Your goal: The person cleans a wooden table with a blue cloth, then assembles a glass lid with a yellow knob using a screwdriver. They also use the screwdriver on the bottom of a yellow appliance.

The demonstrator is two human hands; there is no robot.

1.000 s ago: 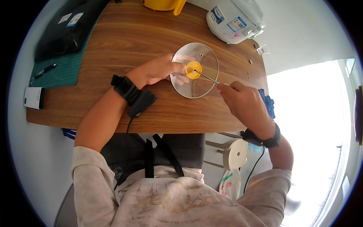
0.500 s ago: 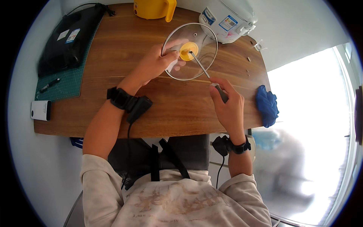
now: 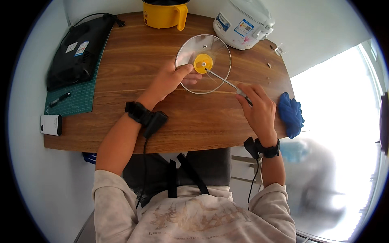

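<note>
My left hand (image 3: 176, 77) grips the left side of a round glass lid (image 3: 216, 50) with a metal rim, thumb on top and fingers seen through the glass beneath. At the lid's middle sits a yellow knob (image 3: 198, 67) with a small screw at its centre. My right hand (image 3: 259, 107) is closed around the grey handle of a screwdriver (image 3: 227, 82). Its thin metal shaft slants up and left, the tip at the knob's lower right edge, beside the screw. Whether the tip touches the knob I cannot tell.
At the back stand a yellow pot (image 3: 162, 16) and a white rice cooker (image 3: 239, 30). A black appliance (image 3: 81, 54) and a pen (image 3: 60, 99) lie on a green cutting mat (image 3: 81, 103). A white power bank (image 3: 50, 125) is left, a blue cloth (image 3: 290, 114) right, on the wooden table (image 3: 182, 131).
The screwdriver's tip has come out of the knob's centre to its lower right edge. My right hand has moved right and down, and the shaft lies flatter. The whole view has shifted slightly.
</note>
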